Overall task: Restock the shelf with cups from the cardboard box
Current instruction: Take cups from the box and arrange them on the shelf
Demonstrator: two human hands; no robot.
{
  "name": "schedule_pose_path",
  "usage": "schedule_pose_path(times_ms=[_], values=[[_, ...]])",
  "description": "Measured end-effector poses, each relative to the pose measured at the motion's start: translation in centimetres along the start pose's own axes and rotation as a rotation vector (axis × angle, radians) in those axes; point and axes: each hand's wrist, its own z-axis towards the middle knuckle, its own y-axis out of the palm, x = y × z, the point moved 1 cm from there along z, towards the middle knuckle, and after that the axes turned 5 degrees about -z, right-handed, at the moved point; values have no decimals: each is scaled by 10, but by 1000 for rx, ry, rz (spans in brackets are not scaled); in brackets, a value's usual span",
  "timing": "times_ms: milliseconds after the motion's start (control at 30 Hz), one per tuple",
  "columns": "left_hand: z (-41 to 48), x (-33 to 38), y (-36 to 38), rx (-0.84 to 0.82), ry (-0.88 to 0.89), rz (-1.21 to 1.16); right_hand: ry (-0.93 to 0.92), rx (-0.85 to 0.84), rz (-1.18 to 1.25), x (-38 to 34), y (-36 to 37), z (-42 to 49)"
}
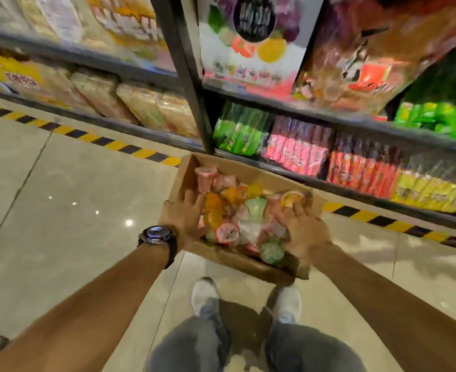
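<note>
Right, I'm bent over the cardboard box [186, 173], cups [248, 218] jumbled inside it, left hand [185, 218] spread flat at its left wall, right hand [302, 229] laid over the pile at its right end, nearest the orange-lidded cup [291, 198], grip lost in blur.

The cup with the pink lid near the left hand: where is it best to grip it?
Probably pinch the pink-lidded cup by its round rim, coming from above with the left hand. It lies atop the pile in the cardboard box, lid tilted up toward the camera, its body half buried among other cups.
</note>
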Motion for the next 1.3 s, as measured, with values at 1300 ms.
schedule_pose_path(times_ms=[1300], values=[[196,7,177,96,-15,-822,-231,539,-44,26,151,215]])
